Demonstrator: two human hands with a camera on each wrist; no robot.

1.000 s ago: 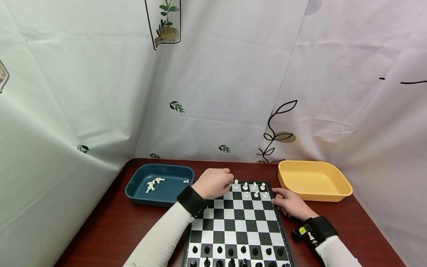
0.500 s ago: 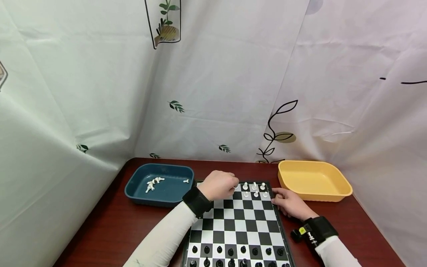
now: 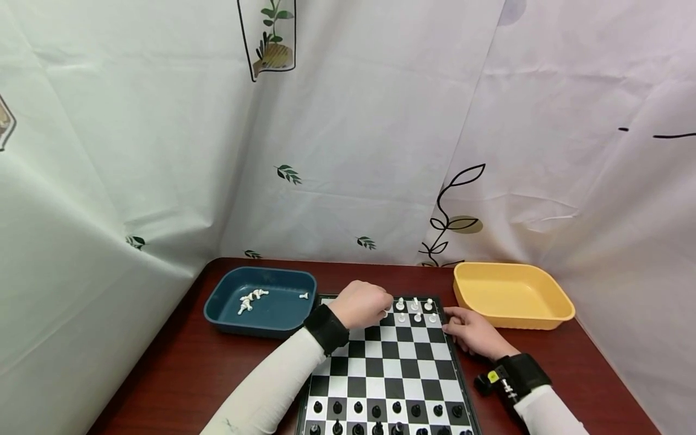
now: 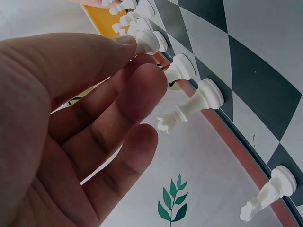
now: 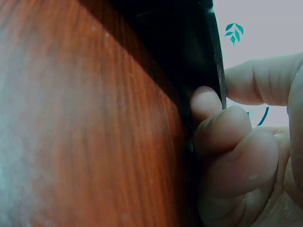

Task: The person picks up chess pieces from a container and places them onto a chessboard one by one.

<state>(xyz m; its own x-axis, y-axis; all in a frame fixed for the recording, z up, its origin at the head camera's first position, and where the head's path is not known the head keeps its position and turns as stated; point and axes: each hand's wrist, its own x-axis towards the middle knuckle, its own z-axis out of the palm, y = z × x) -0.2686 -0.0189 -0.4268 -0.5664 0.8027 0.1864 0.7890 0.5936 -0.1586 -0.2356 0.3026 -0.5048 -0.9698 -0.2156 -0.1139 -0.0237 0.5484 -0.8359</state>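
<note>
My left hand (image 3: 363, 304) is over the far rows of a black-and-white chessboard (image 3: 375, 367). Its thumb and forefinger pinch a white chess piece (image 4: 147, 42), whose top the fingertips hide; its base is at the board surface. Beside it in the left wrist view stand a white piece with a crown-like top (image 4: 191, 106) and another white piece (image 4: 272, 191) farther along the edge. My right hand (image 3: 472, 330) grips the board's right edge, thumb on the upper side and fingers curled at the dark side (image 5: 189, 56) in the right wrist view.
A blue tray (image 3: 217, 320) at the left holds several white pieces (image 3: 247, 301). At the back right stands a yellow tray (image 3: 535, 320). Black pieces (image 3: 376, 412) line the board's near rows. White pieces (image 3: 415, 304) stand at the far right corner. A patterned curtain hangs behind.
My left hand has moved right and slightly nearer along the far rows, now covering a white piece that showed beside it before. My right hand has stayed at the board's edge.
</note>
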